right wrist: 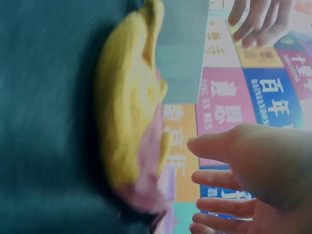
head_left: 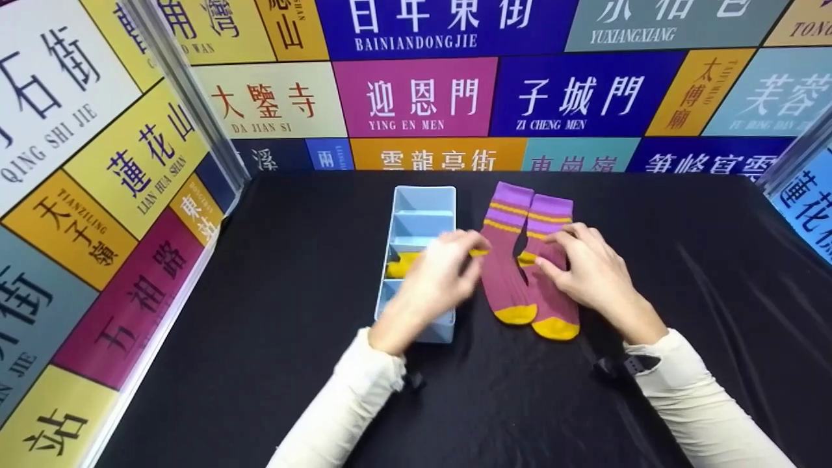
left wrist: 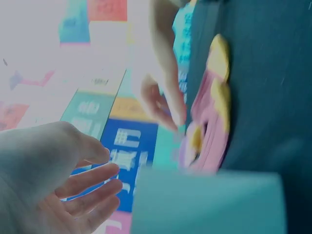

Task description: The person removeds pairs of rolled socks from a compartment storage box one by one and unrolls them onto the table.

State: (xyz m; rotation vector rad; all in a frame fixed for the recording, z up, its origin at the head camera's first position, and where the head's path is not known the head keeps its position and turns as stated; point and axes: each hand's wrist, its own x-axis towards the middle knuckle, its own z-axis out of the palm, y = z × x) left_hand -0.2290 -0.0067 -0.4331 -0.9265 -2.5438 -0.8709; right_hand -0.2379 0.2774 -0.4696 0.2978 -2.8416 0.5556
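In the head view, a pair of mauve ribbed socks is lying flat on the black-draped desk, side by side, long axis running twelve to six: purple cuffs with yellow stripes at twelve, yellow toes at six. The right hand is resting on the right sock from about three o'clock, fingers fairly straight and spread over the yellow heel area, released rather than grasping. The left hand is blurred, hovering at the socks' nine o'clock side over a pale blue plastic divider tray, its fingertips reaching the left sock's edge; it appears relaxed with nothing in it. One tray compartment is holding something yellow, partly hidden by that hand. Both hands are lying about equally near the socks, the right one actually touching. In the left wrist view, the left hand is showing an uncurled palm with loose fingers, empty; beyond it the socks are appearing soft and knitted, the other hand coming onto them, the tray's smooth rim in the foreground. In the right wrist view, the yellow toes are bulging close by, blurred, at nine o'clock from the right hand, whose fingers are stretched out flat; the left hand's fingers are showing at one o'clock.
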